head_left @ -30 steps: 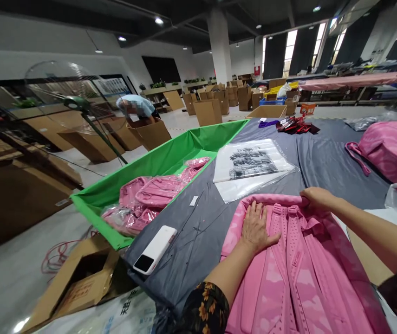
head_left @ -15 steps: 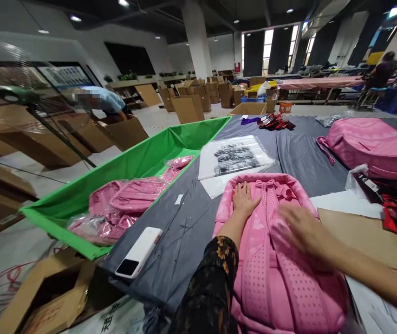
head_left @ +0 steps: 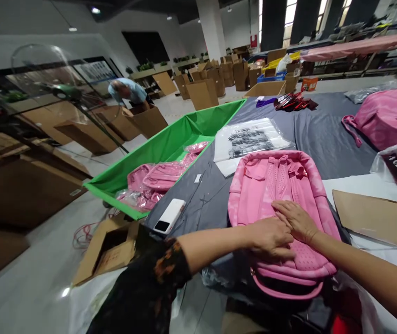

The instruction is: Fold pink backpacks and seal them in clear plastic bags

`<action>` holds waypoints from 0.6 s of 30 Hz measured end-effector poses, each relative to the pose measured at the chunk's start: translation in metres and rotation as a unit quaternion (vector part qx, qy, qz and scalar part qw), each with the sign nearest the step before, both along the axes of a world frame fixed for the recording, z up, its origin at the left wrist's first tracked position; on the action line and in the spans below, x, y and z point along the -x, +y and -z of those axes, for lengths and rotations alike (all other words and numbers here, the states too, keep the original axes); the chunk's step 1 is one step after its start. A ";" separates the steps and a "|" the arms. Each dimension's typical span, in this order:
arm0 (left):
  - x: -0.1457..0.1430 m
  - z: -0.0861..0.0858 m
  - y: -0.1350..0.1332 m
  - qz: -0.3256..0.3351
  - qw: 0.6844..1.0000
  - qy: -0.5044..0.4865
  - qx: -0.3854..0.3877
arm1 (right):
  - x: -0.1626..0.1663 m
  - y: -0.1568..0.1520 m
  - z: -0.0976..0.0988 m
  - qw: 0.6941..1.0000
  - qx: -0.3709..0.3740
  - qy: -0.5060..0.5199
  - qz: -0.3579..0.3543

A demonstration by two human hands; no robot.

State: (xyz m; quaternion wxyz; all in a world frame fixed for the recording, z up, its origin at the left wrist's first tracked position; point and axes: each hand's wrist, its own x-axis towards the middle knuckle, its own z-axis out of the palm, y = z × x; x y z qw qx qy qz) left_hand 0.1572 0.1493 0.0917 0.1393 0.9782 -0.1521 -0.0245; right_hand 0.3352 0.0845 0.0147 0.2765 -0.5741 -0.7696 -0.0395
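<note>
A pink backpack (head_left: pixel 278 185) lies back side up on the grey-covered table (head_left: pixel 320 134), its straps running up the middle. My left hand (head_left: pixel 270 239) lies flat on its near end, fingers spread and pointing right. My right hand (head_left: pixel 296 220) rests palm down beside it, touching the left hand's fingers. Neither hand grips anything. A clear printed plastic bag (head_left: pixel 250 139) lies just beyond the backpack's far end.
A green fabric bin (head_left: pixel 170 148) left of the table holds bagged pink backpacks (head_left: pixel 156 178). A white phone (head_left: pixel 169 215) lies on the table's left edge. Another pink backpack (head_left: pixel 389 116) and cardboard sheet (head_left: pixel 375 220) sit right. A person (head_left: pixel 128 92) bends over boxes far left.
Both hands slid from the backpack's far end back to its near end and now meet there. The camera tipped downward and nearer.
</note>
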 end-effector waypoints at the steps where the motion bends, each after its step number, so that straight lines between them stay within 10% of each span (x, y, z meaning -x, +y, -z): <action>1: -0.005 0.006 0.002 0.004 1.000 0.007 -0.026 | -0.001 0.001 0.001 1.000 -0.006 0.012 0.006; 8: -0.029 0.055 0.016 -0.057 0.994 -0.037 -0.088 | -0.019 0.004 -0.018 0.992 -0.078 0.081 0.049; 13: -0.016 0.057 0.014 -0.231 0.968 -0.019 -0.099 | 0.009 -0.014 -0.068 0.944 0.083 -0.047 -0.315; 18: -0.003 0.055 0.028 -0.152 0.987 0.009 -0.060 | 0.034 -0.018 -0.045 0.869 0.172 -0.100 -0.452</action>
